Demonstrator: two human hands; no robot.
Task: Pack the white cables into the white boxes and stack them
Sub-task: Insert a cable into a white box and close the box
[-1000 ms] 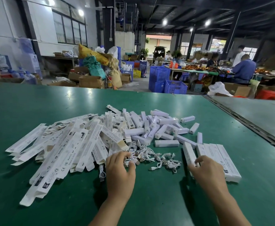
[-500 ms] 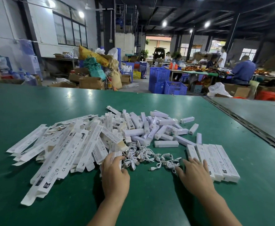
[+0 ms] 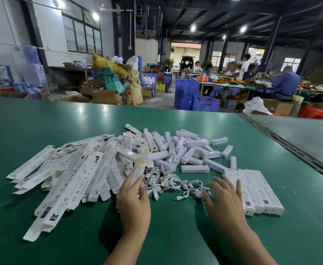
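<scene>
Grip of the left hand (image 3: 134, 201) pinches the near end of one flat white box (image 3: 137, 174) at the left edge of the cable tangle (image 3: 168, 183). The right hand (image 3: 224, 199) hangs over the tangle's right edge, fingers spread, holding nothing. Everything lies on the green table (image 3: 176, 236). Left of the tangle sprawls the heap of unfolded boxes (image 3: 70, 173). Behind it are short closed cartons (image 3: 185, 150), and to its right a row of packed boxes (image 3: 256, 190) lies side by side. Likely risks: the pinched box drags neighbours off the heap, or one cable pulls several knotted ones along and a plug snags at the box mouth.
</scene>
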